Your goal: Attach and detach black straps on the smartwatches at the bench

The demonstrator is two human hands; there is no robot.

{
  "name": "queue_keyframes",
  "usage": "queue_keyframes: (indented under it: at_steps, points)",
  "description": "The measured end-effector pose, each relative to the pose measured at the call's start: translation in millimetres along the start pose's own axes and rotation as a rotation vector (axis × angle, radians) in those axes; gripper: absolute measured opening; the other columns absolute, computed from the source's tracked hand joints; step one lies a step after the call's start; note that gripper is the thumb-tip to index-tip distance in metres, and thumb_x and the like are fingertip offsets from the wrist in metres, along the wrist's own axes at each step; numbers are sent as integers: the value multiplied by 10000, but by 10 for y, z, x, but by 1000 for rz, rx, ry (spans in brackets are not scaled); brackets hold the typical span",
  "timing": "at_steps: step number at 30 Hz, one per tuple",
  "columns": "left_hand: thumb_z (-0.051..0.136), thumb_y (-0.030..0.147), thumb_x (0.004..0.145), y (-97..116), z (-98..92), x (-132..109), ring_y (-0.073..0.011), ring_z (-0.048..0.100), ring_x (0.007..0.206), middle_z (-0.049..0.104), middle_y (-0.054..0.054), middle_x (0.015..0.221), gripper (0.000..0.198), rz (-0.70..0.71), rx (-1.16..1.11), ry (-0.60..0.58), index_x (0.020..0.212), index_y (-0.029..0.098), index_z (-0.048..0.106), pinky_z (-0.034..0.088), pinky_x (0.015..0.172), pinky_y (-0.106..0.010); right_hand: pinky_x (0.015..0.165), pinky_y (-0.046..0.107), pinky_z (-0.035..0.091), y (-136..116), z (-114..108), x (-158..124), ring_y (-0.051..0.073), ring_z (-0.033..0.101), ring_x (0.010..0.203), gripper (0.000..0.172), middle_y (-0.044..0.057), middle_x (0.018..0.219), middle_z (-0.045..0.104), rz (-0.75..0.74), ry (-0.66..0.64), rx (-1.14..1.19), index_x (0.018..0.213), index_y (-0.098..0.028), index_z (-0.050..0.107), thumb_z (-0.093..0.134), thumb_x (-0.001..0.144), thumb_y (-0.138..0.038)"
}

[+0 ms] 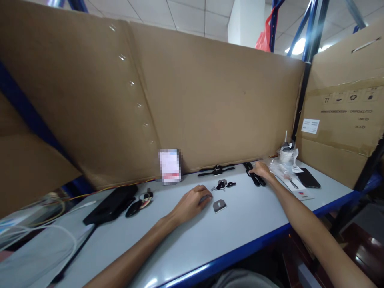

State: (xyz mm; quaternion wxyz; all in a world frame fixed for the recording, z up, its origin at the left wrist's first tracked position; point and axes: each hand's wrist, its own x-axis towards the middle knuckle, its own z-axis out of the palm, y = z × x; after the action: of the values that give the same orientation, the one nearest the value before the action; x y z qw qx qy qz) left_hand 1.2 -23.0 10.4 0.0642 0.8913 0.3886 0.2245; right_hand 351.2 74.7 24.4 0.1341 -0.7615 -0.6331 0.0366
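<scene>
two black tools lie side by side near the back of the table, right under the fingers of the right hand; those fingers are bent onto them, and i cannot tell whether they grip. the left hand rests low over the table, fingers curled and narrow; what is under them, if anything, is hidden. just beyond its fingertips are one grey plate and a small cluster of metal parts, too small to count. behind these lie what look like two more long-handled tools.

farther out on the right are one phone, one clear plastic bag and one cup with a straw; on the left, one set of keys and one black box with a cord.

the table is pale with a blue edge. cardboard walls it in, blue metal posts rise at the corners, and one red bag hangs under a tiled ceiling.
</scene>
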Motion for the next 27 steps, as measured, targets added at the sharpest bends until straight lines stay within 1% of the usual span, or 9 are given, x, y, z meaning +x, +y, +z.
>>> queue_keyframes:
  at_steps: [4, 11, 13, 16, 18, 20, 22, 24, 27]
  points:
    - [496, 310, 967, 0, 2, 1, -233, 648, 983, 707, -83, 1033, 260, 1, -4, 2, 980, 223, 741, 501, 905, -360, 680, 245, 472, 25, 61, 75, 241, 724, 904, 439, 167, 975, 769, -15, 14, -3, 990, -106, 774, 772, 795, -498]
    - [484, 303, 971, -6, 11, 2, -239, 642, 1005, 702, -89, 1049, 269, -2, 11, -21, 1000, 216, 737, 495, 918, -371, 693, 264, 473, 31, 71, 70, 258, 717, 923, 456, 171, 992, 766, -30, 34, -31, 1013, -104, 770, 756, 801, -507]
    - [485, 300, 972, -7, 14, 2, -238, 640, 1005, 700, -91, 1044, 268, 2, 14, -19, 1005, 216, 737, 493, 925, -371, 745, 286, 481, 4, 42, 24, 278, 706, 975, 451, 187, 1031, 758, -30, 57, -47, 1040, -103, 766, 724, 835, -503]
    - [501, 303, 969, -3, 15, 3, -236, 638, 1007, 700, -92, 1044, 255, -1, 8, 0, 1006, 220, 740, 489, 929, -367, 894, 333, 457, -113, -12, -75, 305, 635, 1143, 426, 236, 1164, 713, -59, 141, -73, 1107, -91, 744, 580, 960, -456]
    - [503, 305, 971, 1, 14, 4, -238, 639, 1010, 700, -95, 1049, 256, -5, 14, -3, 1013, 219, 741, 491, 923, -365, 971, 359, 421, -244, -21, -150, 309, 582, 1211, 412, 242, 1206, 692, -156, 209, -93, 1137, -90, 727, 493, 1012, -405]
    - [497, 299, 975, 2, 15, 6, -239, 639, 1012, 698, -97, 1051, 261, -5, 28, -14, 1019, 214, 740, 492, 919, -364, 1011, 382, 398, -390, 19, -221, 304, 547, 1241, 399, 213, 1228, 689, -320, 233, -106, 1172, -116, 708, 452, 1033, -390]
    - [493, 292, 978, -3, 20, 8, -239, 639, 1016, 695, -97, 1054, 261, 0, 40, -19, 1023, 211, 738, 492, 921, -364, 1041, 406, 380, -521, 112, -275, 290, 510, 1281, 406, 169, 1302, 663, -486, 191, -98, 1240, -159, 676, 410, 1051, -399]
    - [495, 290, 979, -13, 28, 9, -239, 639, 1018, 693, -96, 1058, 257, 6, 46, -16, 1025, 209, 736, 494, 920, -363, 1069, 418, 364, -614, 232, -301, 277, 474, 1330, 427, 136, 1412, 601, -604, 122, -75, 1334, -193, 625, 372, 1063, -406]
    - [491, 289, 985, -25, 36, 10, -237, 641, 1014, 692, -93, 1059, 260, 15, 56, -17, 1026, 204, 734, 496, 915, -363, 1100, 417, 345, -680, 376, -279, 283, 426, 1393, 464, 117, 1526, 500, -677, 60, -60, 1427, -190, 554, 344, 1069, -400]
